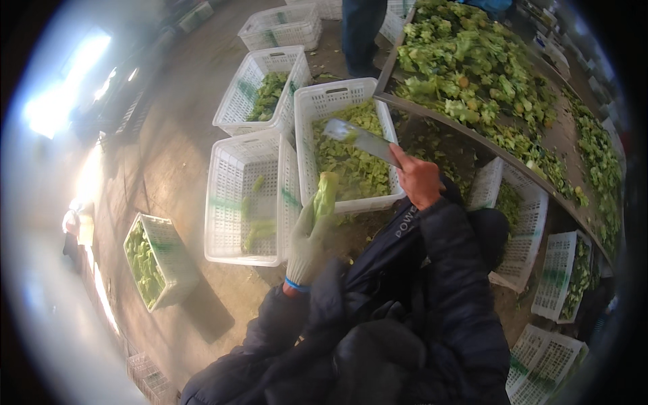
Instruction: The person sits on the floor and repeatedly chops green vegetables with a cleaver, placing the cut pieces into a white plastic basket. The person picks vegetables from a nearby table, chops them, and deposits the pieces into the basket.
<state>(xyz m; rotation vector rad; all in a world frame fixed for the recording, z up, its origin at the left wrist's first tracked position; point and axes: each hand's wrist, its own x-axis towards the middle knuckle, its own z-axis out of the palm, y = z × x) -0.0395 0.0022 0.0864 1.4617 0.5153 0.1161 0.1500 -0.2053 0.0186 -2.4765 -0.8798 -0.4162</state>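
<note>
My left hand (310,243), in a pale knitted glove, grips a peeled green vegetable stem (325,193) with its cut end upward. My bare right hand (419,177) holds a wide-bladed knife (363,143) by its handle, the blade pointing up and left over a white plastic crate (349,205) with green leaves (352,152) inside. Left of that crate stands another white plastic crate (215,202) with a few pale green stems (260,230) at its bottom.
A raised table with a metal edge (486,139) bears heaped leafy vegetables (471,61) at the upper right. More white crates stand beneath it. A crate of stems (174,281) is on the floor at left. A person's legs (360,35) are beyond the crates.
</note>
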